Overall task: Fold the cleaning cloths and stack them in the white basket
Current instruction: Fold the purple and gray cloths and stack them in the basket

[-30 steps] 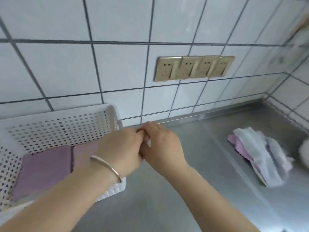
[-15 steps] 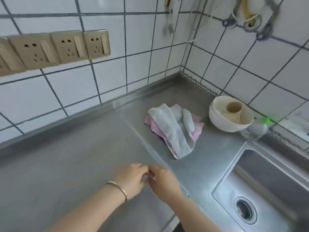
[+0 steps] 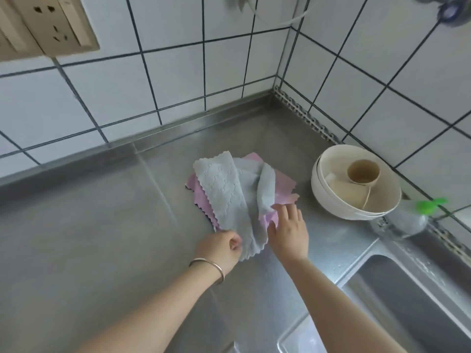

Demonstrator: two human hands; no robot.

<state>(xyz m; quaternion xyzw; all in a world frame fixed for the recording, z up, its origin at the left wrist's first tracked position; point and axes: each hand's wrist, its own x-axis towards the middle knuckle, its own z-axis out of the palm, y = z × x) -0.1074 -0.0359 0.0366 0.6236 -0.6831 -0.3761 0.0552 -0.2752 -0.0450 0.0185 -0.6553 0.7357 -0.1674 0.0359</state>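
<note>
Cloths: one grey cloth (image 3: 224,192), one pink cloth (image 3: 280,184); two hands.

A grey cleaning cloth (image 3: 224,197) with a scalloped edge and a faint embossed pattern lies loosely crumpled, running long from the far side toward the near side, with a raised fold along its right edge. It rests on top of a pink cleaning cloth (image 3: 283,183), also scallop-edged, which shows beyond it on the left, far and right sides. Both lie flat on the steel worktop (image 3: 89,225), near the back corner. The white basket is out of view.
</note>
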